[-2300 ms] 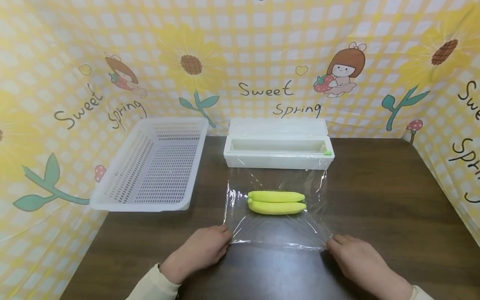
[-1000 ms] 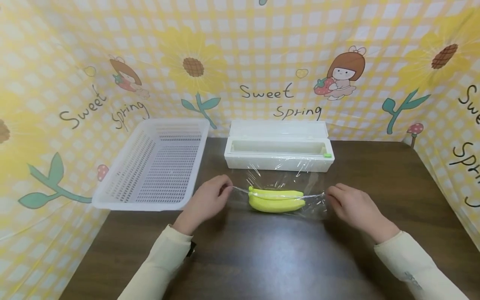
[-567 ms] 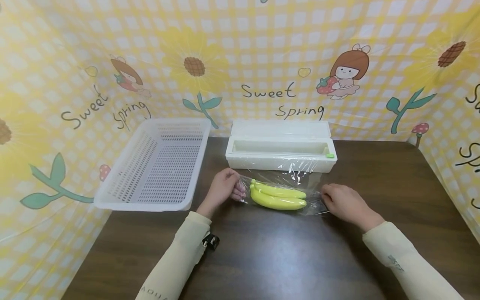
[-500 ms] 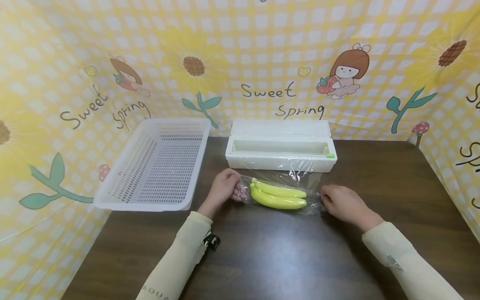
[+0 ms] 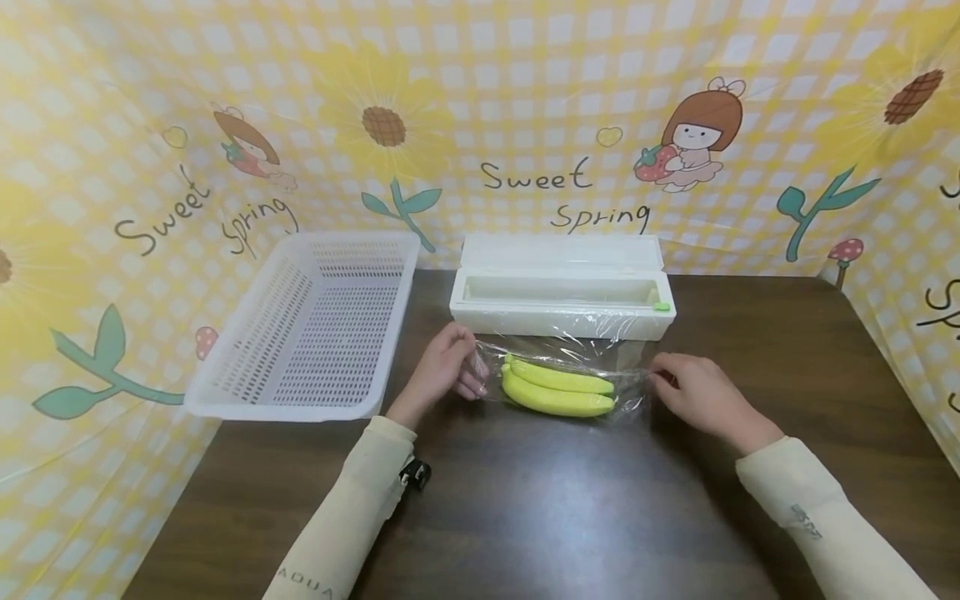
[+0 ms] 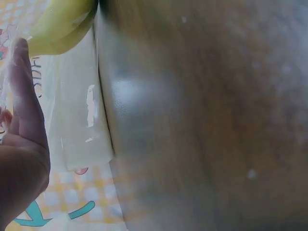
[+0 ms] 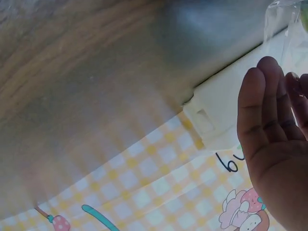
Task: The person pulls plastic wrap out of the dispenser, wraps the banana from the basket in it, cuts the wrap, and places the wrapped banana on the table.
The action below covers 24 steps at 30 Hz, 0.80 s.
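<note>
Two yellow bananas (image 5: 558, 404) lie side by side on the table, slightly slanted, with clear plastic wrap (image 5: 633, 408) folded over them. At the wrap's left end my left hand (image 5: 446, 367) pinches the film between thumb and finger, its other fingers showing through or behind it. My right hand (image 5: 701, 396) pinches the film's right end. The wrap runs back to a white dispenser box (image 5: 562, 323), whose lid stands raised. In the left wrist view the bananas (image 6: 60, 29) appear beyond my fingers. The right wrist view shows loose film (image 7: 279, 29) above my right fingertips.
A white perforated basket (image 5: 382, 367) stands on the left of the dark wooden table (image 5: 525, 517). A green slider (image 5: 661, 307) sits at the box's right end. Yellow checked cloth (image 5: 525, 100) surrounds the table at the back and sides.
Both hands have moved back from the table's front, carrying the film's near edge over the bananas. The bananas have turned slightly. In the last half second the right hand shifted a little outward.
</note>
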{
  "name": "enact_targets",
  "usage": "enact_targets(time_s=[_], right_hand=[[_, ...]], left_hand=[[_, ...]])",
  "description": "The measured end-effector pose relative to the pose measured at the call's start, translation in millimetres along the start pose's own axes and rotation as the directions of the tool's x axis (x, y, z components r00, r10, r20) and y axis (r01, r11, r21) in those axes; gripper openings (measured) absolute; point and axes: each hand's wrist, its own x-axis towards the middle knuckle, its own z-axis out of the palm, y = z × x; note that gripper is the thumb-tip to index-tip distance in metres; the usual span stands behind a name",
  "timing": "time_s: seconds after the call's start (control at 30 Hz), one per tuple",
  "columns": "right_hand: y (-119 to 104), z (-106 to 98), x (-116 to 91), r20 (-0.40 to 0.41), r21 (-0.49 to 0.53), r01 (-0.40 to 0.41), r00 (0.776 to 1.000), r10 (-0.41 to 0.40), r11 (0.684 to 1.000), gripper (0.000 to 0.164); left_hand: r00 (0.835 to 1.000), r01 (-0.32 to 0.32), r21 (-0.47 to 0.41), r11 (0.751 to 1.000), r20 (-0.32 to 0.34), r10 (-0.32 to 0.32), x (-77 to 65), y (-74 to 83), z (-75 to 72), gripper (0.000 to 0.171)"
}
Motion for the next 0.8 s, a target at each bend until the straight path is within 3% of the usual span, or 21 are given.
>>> enact_targets(time_s=[0.2,0.37,0.53,0.7,0.8], right_hand=[[3,1,1,-0.004,0.001,-0.027,1.0,0.027,1.0,0.007],[6,6,2,0.068,0.012,-0.062,0.996,0.061,0.998,0.01],[9,10,2,0.129,-0.003,-0.046,0.991,0.046,0.999,0.016],[7,11,3,0.13,-0.025,0.0,0.992,0.003,1.0,0.023],[6,11,3,0.156,-0.026,0.008,0.988,-0.004,1.0,0.023]], left_hand=[[0.999,0.036,0.022,0.999,0.034,-0.036,3.4,-2.2,1.7,0.017],[0.994,0.107,0.106,0.989,0.005,-0.108,6.9,-8.0,7.1,0.021],[0.984,0.174,0.162,0.971,0.019,-0.179,8.6,-12.7,8.7,0.021],[0.979,0.186,0.28,0.942,0.034,-0.203,6.0,-9.9,6.2,0.02],[0.982,0.162,0.343,0.925,0.036,-0.185,3.5,-6.7,3.0,0.018]])
